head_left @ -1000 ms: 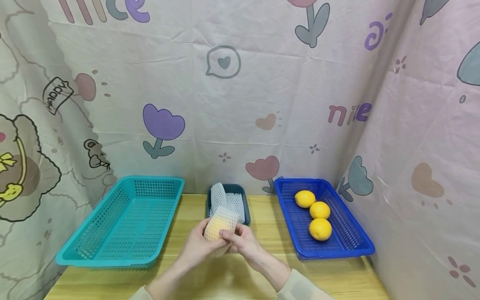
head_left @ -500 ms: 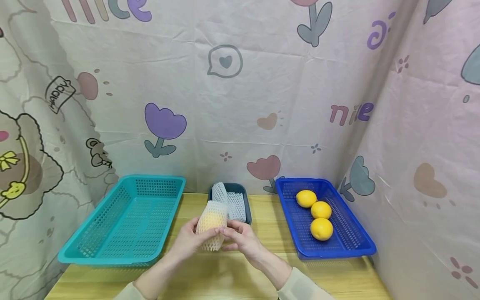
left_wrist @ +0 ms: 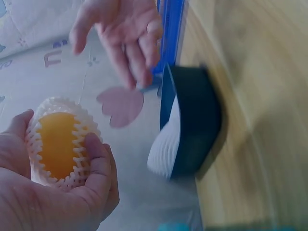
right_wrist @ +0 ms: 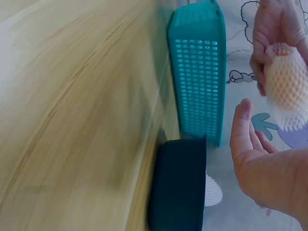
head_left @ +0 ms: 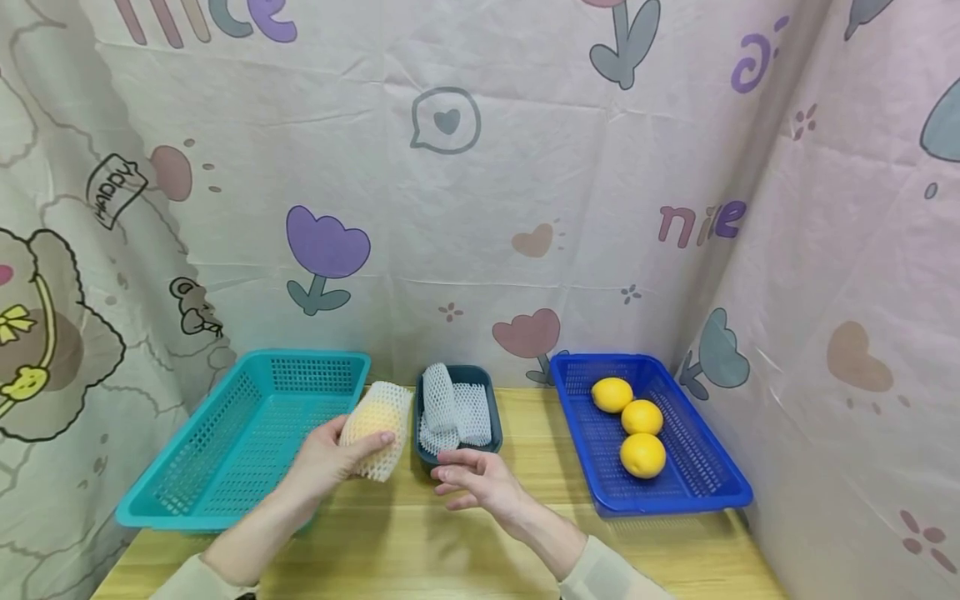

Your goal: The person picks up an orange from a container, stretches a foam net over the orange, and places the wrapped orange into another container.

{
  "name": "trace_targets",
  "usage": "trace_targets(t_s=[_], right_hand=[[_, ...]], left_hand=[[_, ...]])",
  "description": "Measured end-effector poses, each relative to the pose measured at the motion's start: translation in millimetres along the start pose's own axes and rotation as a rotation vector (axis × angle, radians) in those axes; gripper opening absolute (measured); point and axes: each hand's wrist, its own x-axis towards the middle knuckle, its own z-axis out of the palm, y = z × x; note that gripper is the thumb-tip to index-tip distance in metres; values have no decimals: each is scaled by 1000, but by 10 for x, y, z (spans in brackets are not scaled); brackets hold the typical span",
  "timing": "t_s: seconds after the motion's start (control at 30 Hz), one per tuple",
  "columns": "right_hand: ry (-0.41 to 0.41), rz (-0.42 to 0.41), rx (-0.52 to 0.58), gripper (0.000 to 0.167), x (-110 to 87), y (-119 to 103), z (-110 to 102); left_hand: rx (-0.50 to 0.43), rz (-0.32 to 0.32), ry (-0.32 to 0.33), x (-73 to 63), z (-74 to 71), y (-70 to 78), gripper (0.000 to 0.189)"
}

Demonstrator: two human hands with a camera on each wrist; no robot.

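My left hand (head_left: 326, 458) grips a lemon (left_wrist: 58, 144) sleeved in a white foam net (head_left: 375, 429), near the right rim of the teal basket (head_left: 341, 450). In the left wrist view the lemon's yellow end shows through the net's open mouth. My right hand (head_left: 483, 483) holds nothing; its fingers are loosely extended just in front of the small dark box (head_left: 495, 417). Inside that box lie several white foam nets (head_left: 441, 400), one leaning up over the others. In the right wrist view the netted lemon hangs beyond my right fingertips, apart from them.
A blue basket (head_left: 705, 492) with three lemons (head_left: 642, 456) stands on the right of the wooden table (head_left: 450, 558). The teal basket, with nothing lying in it, takes up the left side. A printed curtain (head_left: 450, 217) closes off the back and sides.
My left hand has carried the netted lemon left, from in front of the small box toward the teal basket. My right hand has let go of it and stayed near the box, fingers loosened.
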Motion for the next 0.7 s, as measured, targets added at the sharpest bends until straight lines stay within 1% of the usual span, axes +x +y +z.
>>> trace_targets(t_s=[0.13,0.27,0.4,0.53,0.6,0.7], right_hand=[[5,-5,-20,57,-11,15,-27],[15,2,-36,56,-32,29,-58],[20,11,-51,50,-58,47,-80],[16,25,-57,45,-63,69,-94],[13,29,-63,44,-65,81,-100],[10,30,-76,43,-81,98,-118]], left_hand=[[87,6,16,57,-255,78,75],[208,30,22,174,-540,94,85],[344,46,35,292,-834,34,92],[454,37,40,401,-1092,-62,101],[514,30,46,455,-1183,-109,104],[616,21,52,543,-1262,-188,107]])
